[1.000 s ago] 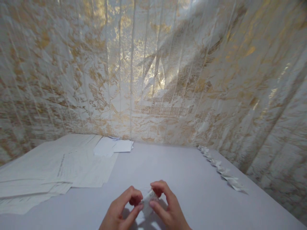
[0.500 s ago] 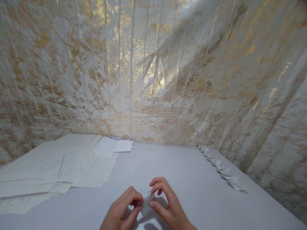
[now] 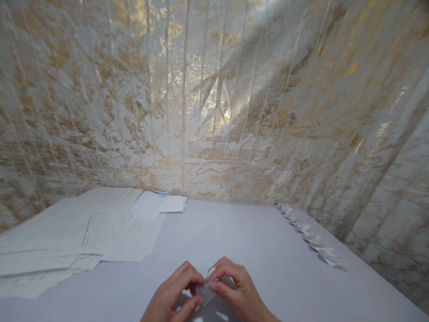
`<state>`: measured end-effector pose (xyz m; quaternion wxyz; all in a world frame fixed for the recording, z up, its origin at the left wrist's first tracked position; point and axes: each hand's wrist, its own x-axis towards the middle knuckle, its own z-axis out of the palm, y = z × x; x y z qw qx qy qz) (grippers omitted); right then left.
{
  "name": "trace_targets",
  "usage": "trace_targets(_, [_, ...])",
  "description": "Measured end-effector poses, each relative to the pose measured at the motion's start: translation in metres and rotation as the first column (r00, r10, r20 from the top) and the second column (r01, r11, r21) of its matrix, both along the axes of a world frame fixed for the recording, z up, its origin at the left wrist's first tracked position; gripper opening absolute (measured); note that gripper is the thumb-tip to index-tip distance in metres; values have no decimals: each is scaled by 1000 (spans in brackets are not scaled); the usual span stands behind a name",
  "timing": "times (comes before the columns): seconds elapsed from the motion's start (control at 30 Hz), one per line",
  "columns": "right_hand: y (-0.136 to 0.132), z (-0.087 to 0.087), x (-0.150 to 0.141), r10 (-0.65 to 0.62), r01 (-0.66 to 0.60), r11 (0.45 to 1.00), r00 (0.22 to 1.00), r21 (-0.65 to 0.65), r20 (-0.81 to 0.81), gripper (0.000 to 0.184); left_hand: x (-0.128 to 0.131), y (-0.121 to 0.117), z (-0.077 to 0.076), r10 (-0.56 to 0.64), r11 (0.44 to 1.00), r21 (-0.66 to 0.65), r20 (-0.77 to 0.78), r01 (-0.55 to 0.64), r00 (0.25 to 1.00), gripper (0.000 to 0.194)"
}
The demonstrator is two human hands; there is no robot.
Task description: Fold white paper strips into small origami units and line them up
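Between my fingertips, low in the middle of the view, is a small piece of thin whitish paper, partly hidden by the fingers. My left hand pinches its left side with thumb and fingers. On its right side, my right hand has thumb and index finger closed together on the edge. The piece is held just above the pale table, and its exact folds are too blurred to make out.
Large printed sheets lie spread at the left, with small white paper pieces at their far corner. Along the right edge of the white table runs a row of several small folded papers. A gold-patterned curtain hangs behind.
My right hand's raised fingers have come down and closed on the paper, nearer to the left hand. The left hand has shifted slightly right. The paper's angle has changed.
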<state>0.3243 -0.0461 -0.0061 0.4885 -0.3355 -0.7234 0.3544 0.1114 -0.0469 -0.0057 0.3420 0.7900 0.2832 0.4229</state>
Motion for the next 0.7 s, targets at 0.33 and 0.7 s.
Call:
trace_targets(0.33, [-3, 8, -1, 4, -7, 992, 1000, 128, 24, 40, -1, 8, 2, -69, 995, 68, 16, 68, 997, 19])
trace_targets(0.7, [-5, 7, -4, -68, 70, 992, 998, 102, -16, 41, 2, 6, 7, 30, 996, -88, 119, -20, 992, 23])
